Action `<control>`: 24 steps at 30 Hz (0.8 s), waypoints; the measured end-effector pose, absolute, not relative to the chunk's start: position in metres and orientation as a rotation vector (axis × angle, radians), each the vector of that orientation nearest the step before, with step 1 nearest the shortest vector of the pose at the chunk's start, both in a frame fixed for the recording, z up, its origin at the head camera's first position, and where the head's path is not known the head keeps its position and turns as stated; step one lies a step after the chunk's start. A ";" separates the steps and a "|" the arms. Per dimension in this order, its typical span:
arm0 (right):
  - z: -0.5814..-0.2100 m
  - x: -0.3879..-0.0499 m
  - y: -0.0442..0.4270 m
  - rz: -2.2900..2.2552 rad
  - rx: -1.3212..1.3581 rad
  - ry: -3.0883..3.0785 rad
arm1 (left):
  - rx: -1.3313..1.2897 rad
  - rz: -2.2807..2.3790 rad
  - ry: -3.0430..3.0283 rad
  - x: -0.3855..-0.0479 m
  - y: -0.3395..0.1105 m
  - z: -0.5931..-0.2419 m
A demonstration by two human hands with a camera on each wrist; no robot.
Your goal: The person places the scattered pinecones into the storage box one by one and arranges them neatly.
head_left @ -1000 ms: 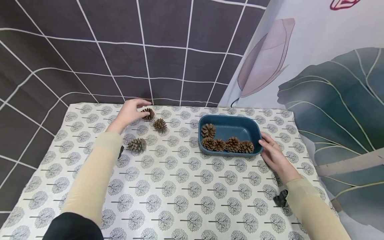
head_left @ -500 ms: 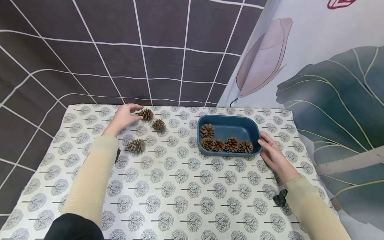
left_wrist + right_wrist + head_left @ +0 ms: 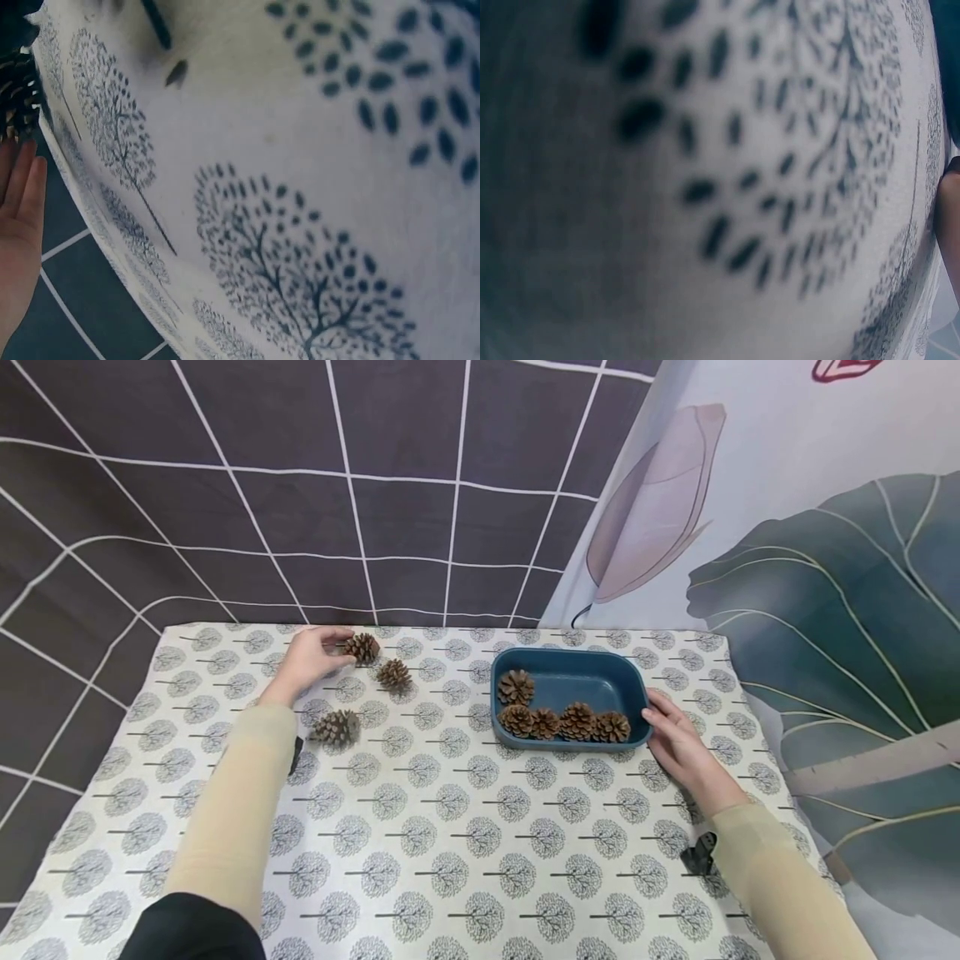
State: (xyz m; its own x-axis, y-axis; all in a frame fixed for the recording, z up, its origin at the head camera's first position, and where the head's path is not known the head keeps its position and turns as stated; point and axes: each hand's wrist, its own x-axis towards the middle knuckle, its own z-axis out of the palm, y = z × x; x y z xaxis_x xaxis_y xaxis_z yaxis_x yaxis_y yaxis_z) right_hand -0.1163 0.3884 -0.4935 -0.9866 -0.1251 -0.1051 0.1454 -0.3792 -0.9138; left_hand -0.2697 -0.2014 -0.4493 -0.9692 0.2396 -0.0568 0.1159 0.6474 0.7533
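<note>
At the far left of the head view, my left hand [image 3: 306, 662] is beside a brown pine cone [image 3: 363, 647], its thumb and fingers spread at the cone's left side. The left wrist view has fingers [image 3: 22, 184] by a dark pine cone [image 3: 16, 94] at its edge; contact is hard to judge. Nearer me lie a second pine cone [image 3: 393, 676] and a third [image 3: 336, 727]. My right hand [image 3: 681, 742] grips the right end of a blue plastic box [image 3: 573, 747], thumb on the rim. Several pine cones [image 3: 577, 722] sit inside, along the near and left walls.
A cloth with a tree print [image 3: 465, 827] covers the table. Behind it hangs a dark curtain with white grid lines [image 3: 405, 518], and to the right a curtain with leaf shapes [image 3: 817, 635].
My left hand has drawn back slightly leftward from over the far pine cone. That cone keeps its place among the others. The right hand and box stay put while the view shifts slightly.
</note>
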 end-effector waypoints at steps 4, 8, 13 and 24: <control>-0.493 -0.116 0.388 -2.461 0.027 1.669 | 0.277 1.236 2.694 -0.269 -0.200 -0.451; -0.493 -0.116 0.388 -2.460 0.028 1.670 | 0.264 1.249 2.686 -0.271 -0.198 -0.454; -0.493 -0.116 0.388 -2.446 0.045 1.683 | 0.253 1.254 2.686 -0.273 -0.196 -0.458; -0.495 -0.117 0.389 -2.489 0.044 1.627 | 0.207 1.313 2.671 -0.273 -0.196 -0.462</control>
State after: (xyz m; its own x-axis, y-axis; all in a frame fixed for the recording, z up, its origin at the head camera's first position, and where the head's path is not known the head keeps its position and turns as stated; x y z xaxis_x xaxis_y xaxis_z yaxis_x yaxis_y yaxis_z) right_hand -0.1166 0.3893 -0.4951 -0.9855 -0.1238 -0.1159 0.1559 -0.3913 -0.9069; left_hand -0.2728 -0.1959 -0.4623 -0.9779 0.1931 -0.0803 0.0543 0.6054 0.7941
